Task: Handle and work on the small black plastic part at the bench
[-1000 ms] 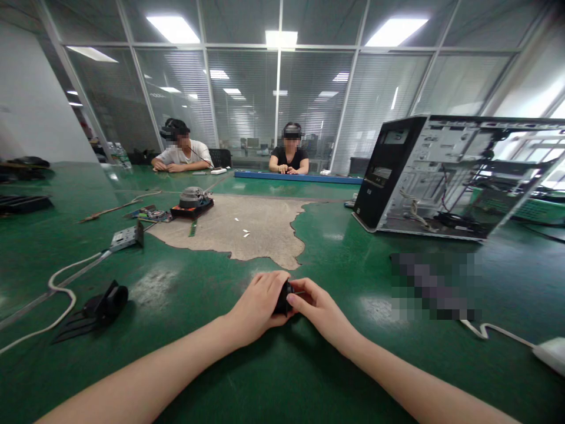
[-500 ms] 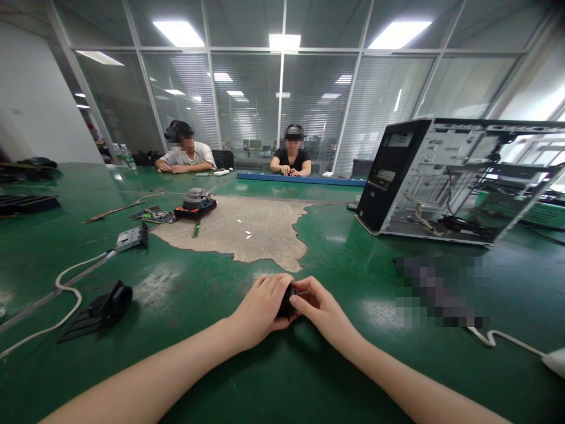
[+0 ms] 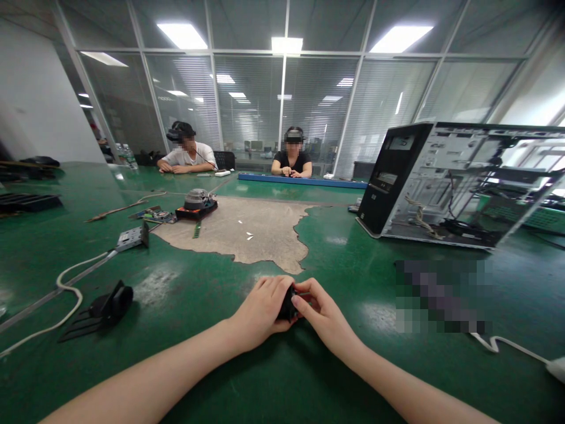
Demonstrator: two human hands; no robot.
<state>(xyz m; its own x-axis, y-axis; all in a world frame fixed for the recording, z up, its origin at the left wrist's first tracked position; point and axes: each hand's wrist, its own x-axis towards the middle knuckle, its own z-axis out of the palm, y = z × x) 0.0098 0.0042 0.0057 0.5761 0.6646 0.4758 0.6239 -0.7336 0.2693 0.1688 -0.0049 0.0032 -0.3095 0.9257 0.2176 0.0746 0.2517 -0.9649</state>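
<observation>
The left hand [image 3: 265, 303] is closed over a small black part [image 3: 287, 304], palm downward, and the right hand [image 3: 321, 309] pinches its right side between thumb and fingers; the part is at front centre, low over the green surface [image 3: 282, 377], largely covered, and whether it touches the surface cannot be told. Against the frame of one second ago, the grip is of the same kind and the loose items keep their places; the view alone has shifted slightly, setting the scene lower and further right. To the left lies a black fitting [image 3: 110, 303] with a rounded end and flat prongs; to the right, a dark item [image 3: 436, 294] is obscured by pixelation, a white cord [image 3: 497, 343] near its end. Beyond the fitting are a pale cable [image 3: 66, 285] and a perforated metal box [image 3: 132, 237]. Further off, a bare brown patch [image 3: 269, 244] with ragged edges bears white scraps [image 3: 249, 236] and a grey round-topped unit [image 3: 196, 201] on a black and red base. At right stands an open computer case [image 3: 395, 176], black-fronted with bare metal framing, its round badge reading "hp". At the far edge, behind a blue bar [image 3: 302, 180], two persons sit before a glazed partition [image 3: 247, 106] with slatted blinds.
</observation>
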